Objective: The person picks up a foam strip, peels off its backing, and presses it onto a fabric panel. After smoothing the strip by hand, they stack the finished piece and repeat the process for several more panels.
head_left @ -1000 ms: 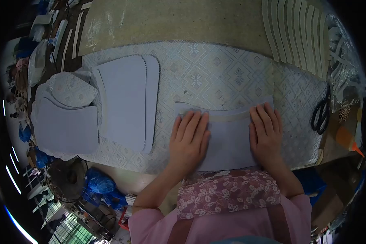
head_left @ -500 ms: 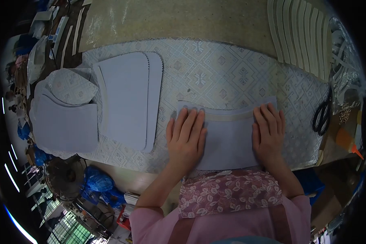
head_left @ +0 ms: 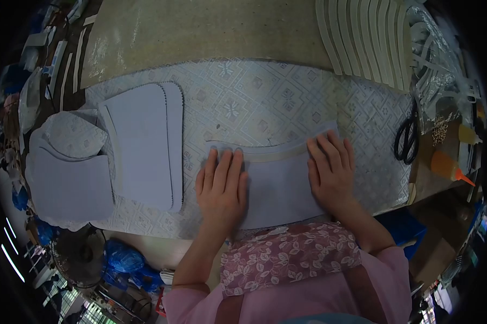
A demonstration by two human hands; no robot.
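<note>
While both hands stay spread flat, the left hand (head_left: 221, 186) slides nearer the right hand (head_left: 330, 168), smoothing the curved strip (head_left: 278, 154) onto the grey panel (head_left: 276, 191).

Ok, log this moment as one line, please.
left hand: flat on grey sheet | right hand: flat on same sheet, fingers at cream strip | scissors: untouched, right | stacked sheets: left

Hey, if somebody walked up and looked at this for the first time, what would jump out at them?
Both hands pressed flat on a pale curved sheet at the table's near edge: the left hand on its left part, the right hand on its right. Next, the stack of scallop-edged sheets to the left, and black scissors far right.
</note>
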